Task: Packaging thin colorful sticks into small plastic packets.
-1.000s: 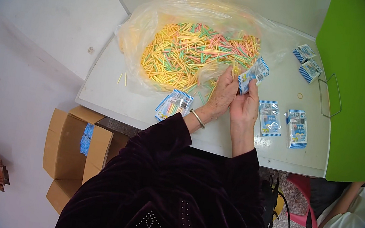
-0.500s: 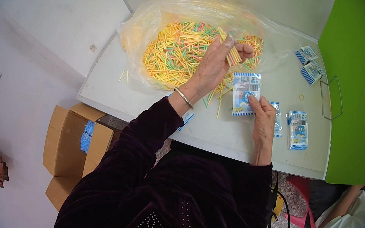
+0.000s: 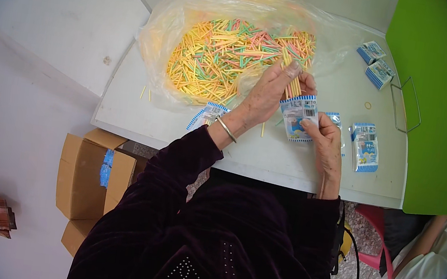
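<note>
My left hand [image 3: 269,91] is closed round a small bundle of thin yellow and pink sticks [image 3: 292,86]. Their lower ends are at the mouth of a blue-and-white printed packet [image 3: 298,119]; how far inside they reach, I cannot tell. Between thumb and fingers, my right hand [image 3: 323,142] grips that packet by its lower right part. Behind both hands, a large clear plastic bag [image 3: 153,52] lies spread open, full of loose yellow, pink and green sticks [image 3: 205,63]. Another packet [image 3: 207,115] lies flat beside my left wrist, and one more [image 3: 333,119] is partly hidden behind my right hand.
At the right are a stack of packets [image 3: 365,148], two bundled stacks [image 3: 379,74], a rubber band [image 3: 367,105] and a wire stand [image 3: 405,105] by the green panel [image 3: 438,112]. An open cardboard box [image 3: 81,176] stands below left. Another person's arm [image 3: 420,247] shows at lower right.
My left hand has brought the bundle of sticks down and right to the packet's mouth. Another packet beside my left wrist shows more fully. The whole view has shifted slightly.
</note>
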A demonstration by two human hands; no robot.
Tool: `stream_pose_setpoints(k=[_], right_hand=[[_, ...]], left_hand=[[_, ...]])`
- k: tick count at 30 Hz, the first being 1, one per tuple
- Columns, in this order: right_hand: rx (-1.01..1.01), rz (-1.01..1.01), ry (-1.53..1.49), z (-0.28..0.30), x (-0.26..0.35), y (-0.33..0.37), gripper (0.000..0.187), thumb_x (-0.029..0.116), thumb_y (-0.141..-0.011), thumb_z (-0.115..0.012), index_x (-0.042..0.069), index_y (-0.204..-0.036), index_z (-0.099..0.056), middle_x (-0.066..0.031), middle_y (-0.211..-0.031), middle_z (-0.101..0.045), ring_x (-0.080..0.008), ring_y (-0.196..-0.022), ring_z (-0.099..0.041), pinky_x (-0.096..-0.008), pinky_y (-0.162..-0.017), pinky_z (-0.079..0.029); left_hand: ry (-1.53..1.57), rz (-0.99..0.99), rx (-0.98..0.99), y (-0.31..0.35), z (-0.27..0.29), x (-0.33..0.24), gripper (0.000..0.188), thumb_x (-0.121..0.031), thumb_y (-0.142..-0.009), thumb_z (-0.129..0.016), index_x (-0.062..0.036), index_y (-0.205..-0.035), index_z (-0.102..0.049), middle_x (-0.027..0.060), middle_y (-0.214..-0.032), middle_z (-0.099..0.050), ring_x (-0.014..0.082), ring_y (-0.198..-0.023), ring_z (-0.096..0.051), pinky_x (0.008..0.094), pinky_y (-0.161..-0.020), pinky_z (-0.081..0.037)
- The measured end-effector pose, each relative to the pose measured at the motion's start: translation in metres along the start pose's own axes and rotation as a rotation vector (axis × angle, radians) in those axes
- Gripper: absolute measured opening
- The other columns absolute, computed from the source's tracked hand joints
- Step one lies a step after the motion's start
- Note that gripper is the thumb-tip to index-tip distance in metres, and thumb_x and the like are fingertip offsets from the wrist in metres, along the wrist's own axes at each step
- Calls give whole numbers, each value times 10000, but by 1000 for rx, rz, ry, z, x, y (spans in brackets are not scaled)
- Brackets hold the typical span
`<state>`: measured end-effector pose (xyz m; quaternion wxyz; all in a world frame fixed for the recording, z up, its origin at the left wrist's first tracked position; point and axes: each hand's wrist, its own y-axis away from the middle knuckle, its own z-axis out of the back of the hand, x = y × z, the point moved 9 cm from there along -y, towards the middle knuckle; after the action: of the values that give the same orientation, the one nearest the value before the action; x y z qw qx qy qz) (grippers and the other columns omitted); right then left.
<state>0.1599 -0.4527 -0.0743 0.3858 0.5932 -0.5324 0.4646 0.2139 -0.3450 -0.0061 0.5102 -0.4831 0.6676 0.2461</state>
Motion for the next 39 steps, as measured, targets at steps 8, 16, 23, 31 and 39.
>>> stream_pose_setpoints(k=[8,16,23,31,39], right_hand=[[-21,25,254,12,0,-1,221,190,-884,-602,33,-730,-622,67,-625,-507,-6,-568,-386,-189,-516,-295],[71,-96,117,8,-10,5,228,208,-892,-593,26,-765,-644,57,-648,-537,-8,-571,-417,-183,-523,-313],[92,-106,39,12,-15,6,246,222,-887,-608,2,-795,-667,38,-654,-572,-11,-560,-444,-182,-506,-345],[59,-76,20,9,-6,12,219,204,-893,-593,-2,-882,-667,22,-736,-613,-24,-636,-499,-185,-586,-389],[64,9,-36,14,-3,11,212,182,-914,-557,4,-989,-646,7,-861,-629,-34,-766,-531,-199,-693,-413]], left_hand=[[-18,-27,1,2,-2,-4,383,-372,-973,-393,-10,-960,-516,87,-877,-595,172,-831,-625,298,-763,-514],[-19,-84,84,0,-9,-16,514,-424,-974,-345,36,-941,-571,112,-873,-618,191,-881,-630,301,-829,-495],[-115,-75,253,11,-26,-4,422,-424,-968,-362,-31,-962,-515,126,-978,-613,219,-1002,-585,347,-912,-441],[-421,-4,371,22,-27,9,441,-429,-933,-456,-49,-1159,-463,119,-1145,-557,202,-1142,-479,385,-1000,-370],[-1096,-185,505,33,-36,-17,620,-373,-817,-652,-2,-1252,-414,202,-1144,-543,312,-1109,-529,371,-919,-421]])
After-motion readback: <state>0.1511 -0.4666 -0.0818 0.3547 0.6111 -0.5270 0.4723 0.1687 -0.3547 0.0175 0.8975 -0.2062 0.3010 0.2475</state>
